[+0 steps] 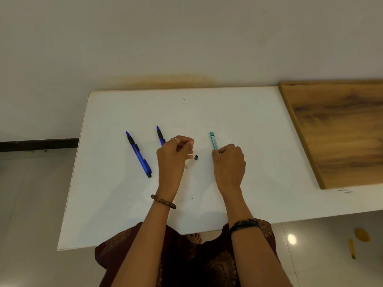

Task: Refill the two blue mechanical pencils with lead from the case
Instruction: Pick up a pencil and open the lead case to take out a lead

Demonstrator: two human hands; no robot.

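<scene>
A person stands at a white table (248,125), both forearms reaching out over it; the left hand (174,154) hovers near the middle with its fingers curled in towards the thumb, and whether it pinches something fine I cannot tell, as nothing shows clearly between the fingertips; a ring sits on one finger and a brown bead bracelet (163,201) circles that wrist; the right hand (230,162) has its fingers curled round the near end of the green lead case (213,141), which lies flat on the table and points away from the person; a dark braided band (244,224) wraps the right wrist; one blue mechanical pencil (138,154) lies alone on the left part of the table, tilted, well apart from either hand; the second blue pencil (160,135) lies just beyond the left hand, its near half hidden behind the knuckles; a small black cap (196,157) stands on the table between the two hands, touching neither; a pale slender piece (186,167) shows just beside the left hand, too small to name; a wooden board (335,129) rests on the table's right side.
</scene>
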